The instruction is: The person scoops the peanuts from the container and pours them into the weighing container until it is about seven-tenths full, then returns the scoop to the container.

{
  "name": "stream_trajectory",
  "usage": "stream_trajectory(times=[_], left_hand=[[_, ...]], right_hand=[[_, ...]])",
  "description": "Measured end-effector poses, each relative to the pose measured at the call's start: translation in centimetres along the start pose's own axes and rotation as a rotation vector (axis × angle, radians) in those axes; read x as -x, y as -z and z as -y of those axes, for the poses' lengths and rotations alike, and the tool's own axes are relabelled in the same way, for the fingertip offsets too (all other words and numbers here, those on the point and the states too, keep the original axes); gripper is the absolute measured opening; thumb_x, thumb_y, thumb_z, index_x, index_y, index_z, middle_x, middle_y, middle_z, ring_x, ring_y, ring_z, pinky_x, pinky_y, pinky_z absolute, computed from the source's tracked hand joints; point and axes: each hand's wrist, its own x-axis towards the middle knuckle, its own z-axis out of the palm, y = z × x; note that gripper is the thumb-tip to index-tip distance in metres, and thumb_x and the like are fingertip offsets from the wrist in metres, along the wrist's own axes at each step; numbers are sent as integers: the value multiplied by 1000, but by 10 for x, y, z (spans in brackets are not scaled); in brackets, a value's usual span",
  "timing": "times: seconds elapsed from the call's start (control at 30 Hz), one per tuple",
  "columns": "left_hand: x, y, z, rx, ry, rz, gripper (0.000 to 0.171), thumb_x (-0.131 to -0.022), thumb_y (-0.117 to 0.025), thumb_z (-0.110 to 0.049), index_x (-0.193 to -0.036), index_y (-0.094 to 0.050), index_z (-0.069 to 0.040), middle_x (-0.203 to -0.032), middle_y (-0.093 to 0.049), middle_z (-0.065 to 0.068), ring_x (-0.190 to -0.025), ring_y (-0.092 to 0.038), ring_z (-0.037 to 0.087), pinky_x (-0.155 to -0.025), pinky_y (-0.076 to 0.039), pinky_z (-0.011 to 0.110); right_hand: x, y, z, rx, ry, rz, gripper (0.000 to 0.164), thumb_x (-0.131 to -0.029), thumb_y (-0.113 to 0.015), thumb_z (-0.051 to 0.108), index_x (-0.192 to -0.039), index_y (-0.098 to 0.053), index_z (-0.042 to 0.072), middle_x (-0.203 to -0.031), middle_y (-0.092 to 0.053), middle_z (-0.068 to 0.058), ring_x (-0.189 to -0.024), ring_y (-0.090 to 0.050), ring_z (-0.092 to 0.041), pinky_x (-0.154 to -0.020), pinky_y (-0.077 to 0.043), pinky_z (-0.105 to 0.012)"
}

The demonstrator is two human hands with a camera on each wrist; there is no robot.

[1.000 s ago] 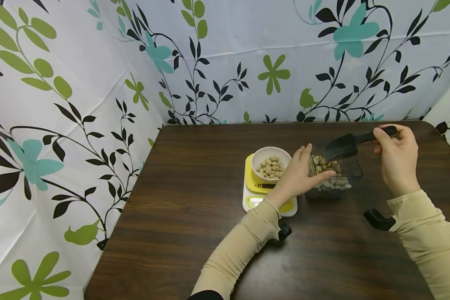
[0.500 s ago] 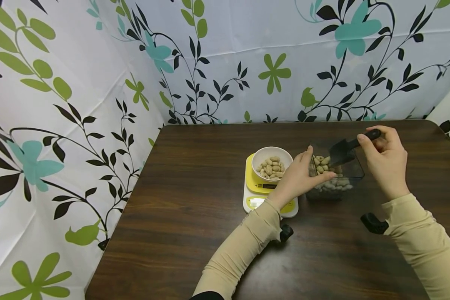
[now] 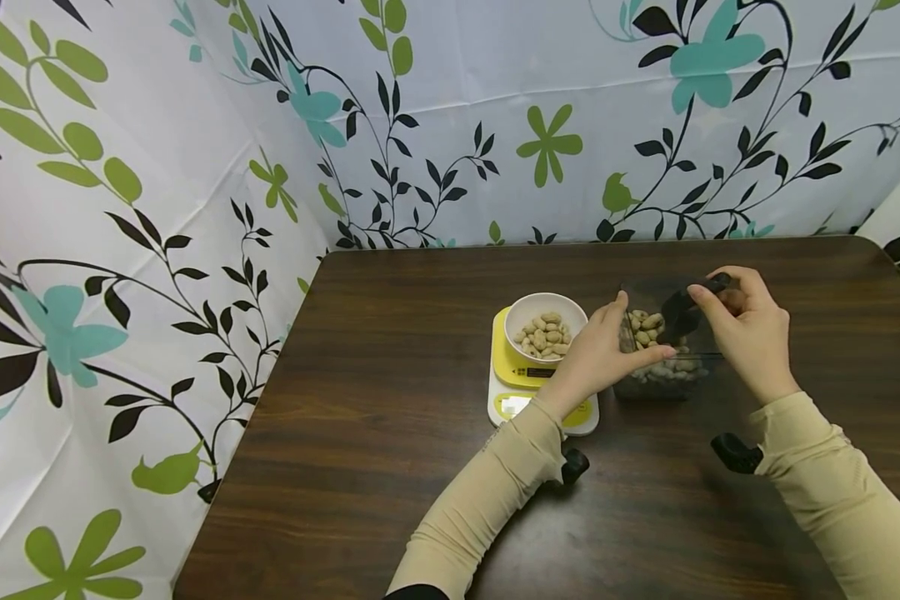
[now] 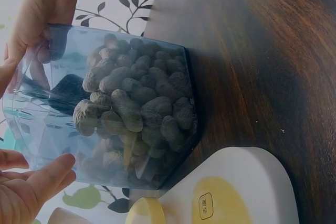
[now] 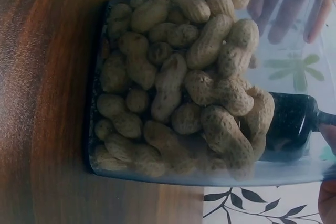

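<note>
Head view: right of centre in the frame, the right hand (image 3: 750, 333) is pinching the handle of a black scoop (image 3: 678, 317) in a narrow grip, its blade sitting inside a clear container (image 4: 50, 132). The left hand (image 3: 603, 340) is resting against the container's left side, thumb and fingers wide apart. Wrinkled tan peanuts (image 5: 176, 77) are filling the container's lower part (they are looking darker through the tinted wall in the left wrist view). Just left of the container, a white bowl (image 3: 528, 308) is holding more peanuts on a yellow-and-white scale (image 3: 498, 404), which the left arm is partly covering. The right hand is hiding the container's right corner. Across the top of the frame, a leaf-patterned curtain (image 3: 465, 75) is hanging behind the brown table (image 3: 390, 375).
</note>
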Motion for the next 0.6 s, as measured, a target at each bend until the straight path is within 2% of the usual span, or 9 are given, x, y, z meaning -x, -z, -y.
stream_trajectory(times=[0.2, 0.43, 0.6], left_hand=[[-1, 0, -1, -5, -4, 7, 93, -83, -57, -60, -151, -10, -17, -154, -26, 1, -140, -31, 15, -109, -36, 33], [0, -1, -2, -1, 4, 0, 93, -83, -58, -59, -151, -10, -17, -154, -25, 0, -141, -29, 14, -110, -35, 31], [0, -2, -1, -4, 8, -6, 93, -83, -57, -60, -151, -9, -19, -154, -25, 0, -141, -29, 13, -110, -35, 31]], right_hand=[[-1, 3, -2, 5, -17, 16, 32, -91, -59, 32, -114, -54, 10, -69, -49, 46, -49, -42, 7, -46, -30, -18], [4, 4, -5, 28, 18, 19, 30, -93, -57, 28, -115, -53, 8, -61, -44, 42, -42, -33, -1, -42, -26, -21], [5, 0, -2, 26, 52, -8, 31, -92, -59, 25, -114, -53, 4, -69, -45, 47, -49, -38, 14, -44, -28, -16]])
